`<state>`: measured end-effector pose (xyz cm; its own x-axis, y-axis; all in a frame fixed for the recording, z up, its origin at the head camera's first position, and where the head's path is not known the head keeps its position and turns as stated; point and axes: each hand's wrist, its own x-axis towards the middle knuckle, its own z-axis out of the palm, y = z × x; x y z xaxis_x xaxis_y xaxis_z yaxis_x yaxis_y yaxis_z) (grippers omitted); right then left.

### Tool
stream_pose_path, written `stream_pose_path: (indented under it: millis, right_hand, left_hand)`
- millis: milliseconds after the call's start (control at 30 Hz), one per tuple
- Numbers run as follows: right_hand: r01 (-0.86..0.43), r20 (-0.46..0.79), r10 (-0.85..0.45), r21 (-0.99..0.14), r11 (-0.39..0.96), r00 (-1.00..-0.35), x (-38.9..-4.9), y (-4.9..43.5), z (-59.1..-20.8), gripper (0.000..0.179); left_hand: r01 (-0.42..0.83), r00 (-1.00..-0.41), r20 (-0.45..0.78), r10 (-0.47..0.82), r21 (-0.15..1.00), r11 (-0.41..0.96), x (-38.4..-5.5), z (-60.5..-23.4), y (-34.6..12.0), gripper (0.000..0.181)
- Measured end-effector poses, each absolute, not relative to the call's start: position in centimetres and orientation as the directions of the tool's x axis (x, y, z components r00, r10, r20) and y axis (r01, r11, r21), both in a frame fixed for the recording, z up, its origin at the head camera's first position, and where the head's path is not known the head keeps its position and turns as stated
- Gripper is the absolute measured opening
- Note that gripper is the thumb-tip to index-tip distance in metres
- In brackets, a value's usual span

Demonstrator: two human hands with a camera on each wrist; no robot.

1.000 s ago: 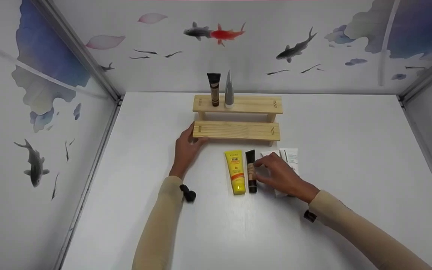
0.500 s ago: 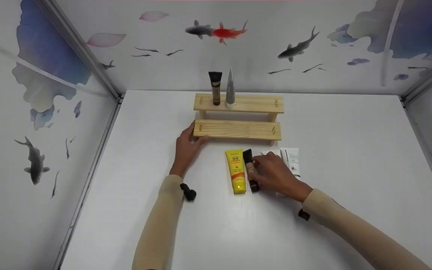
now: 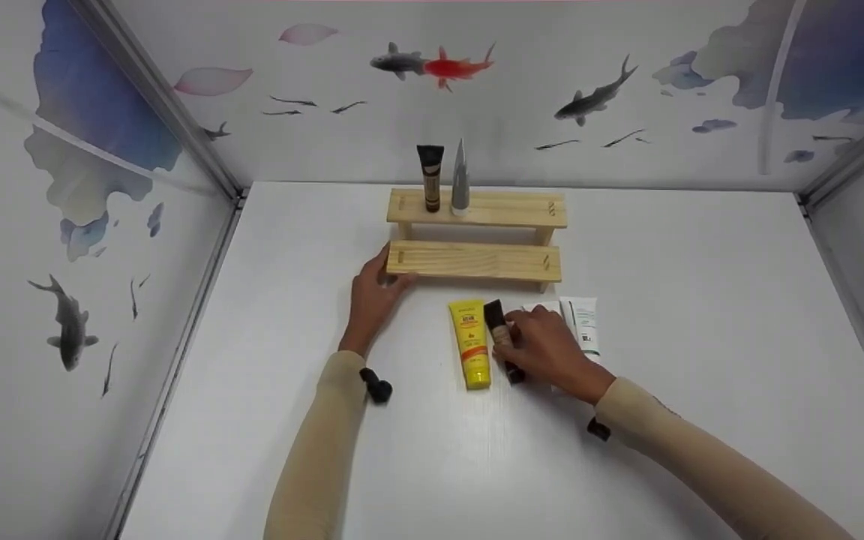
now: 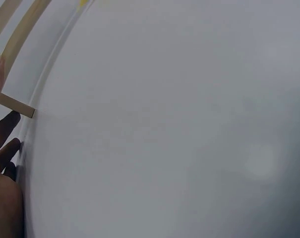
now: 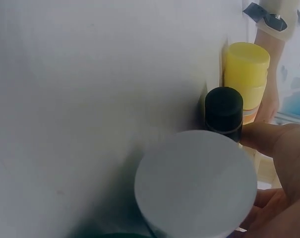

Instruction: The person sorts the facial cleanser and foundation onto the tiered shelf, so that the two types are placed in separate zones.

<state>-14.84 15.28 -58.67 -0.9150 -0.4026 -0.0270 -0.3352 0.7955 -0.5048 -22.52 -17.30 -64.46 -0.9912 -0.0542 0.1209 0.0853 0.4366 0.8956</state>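
My right hand (image 3: 552, 352) pinches a slim black and brown cosmetic tube (image 3: 502, 336) lying tilted on the table, thumb and fingers at its sides. In the right wrist view its black cap (image 5: 223, 109) shows beside the thumb. Just left of it lies a yellow tube (image 3: 469, 337). Two white tubes lie to the right: one (image 3: 584, 330) shows its print, the other (image 3: 539, 307) is mostly under my hand. My left hand (image 3: 373, 307) grips the left end of the two-tier wooden rack (image 3: 473, 261), thumb at the lower board's front edge.
On the rack's upper board stand a black and brown tube (image 3: 431, 180) and a grey tube (image 3: 460, 184), both upright. The white table (image 3: 664, 300) is bounded by printed walls (image 3: 507, 97) at the back and sides.
My right hand has shifted slightly left and taken hold of the slim tube, whose top end has tilted toward the yellow tube. My left hand stays at the rack.
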Motion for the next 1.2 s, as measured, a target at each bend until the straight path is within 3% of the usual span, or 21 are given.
stream_pose_path:
  millis: [467,867,1200]
  right_hand:
    - [-0.305,0.027,-0.345,-0.538,0.786,-0.938,-14.9,15.0,-58.5,0.033]
    - [-0.221,0.065,-0.268,-0.763,0.608,-0.961,-15.0,16.1,-57.3,0.025]
    - [-0.194,0.112,-0.184,-0.825,0.531,-0.977,-14.9,17.7,-56.4,0.023]
  left_hand:
    - [0.08,-0.99,0.121,-0.068,0.898,0.432,-22.7,-64.3,-17.2,0.096]
    - [0.06,-0.992,0.102,-0.068,0.887,0.457,-22.5,-64.3,-17.0,0.088]
    - [0.08,-0.991,0.117,-0.06,0.898,0.433,-22.4,-64.7,-17.1,0.091]
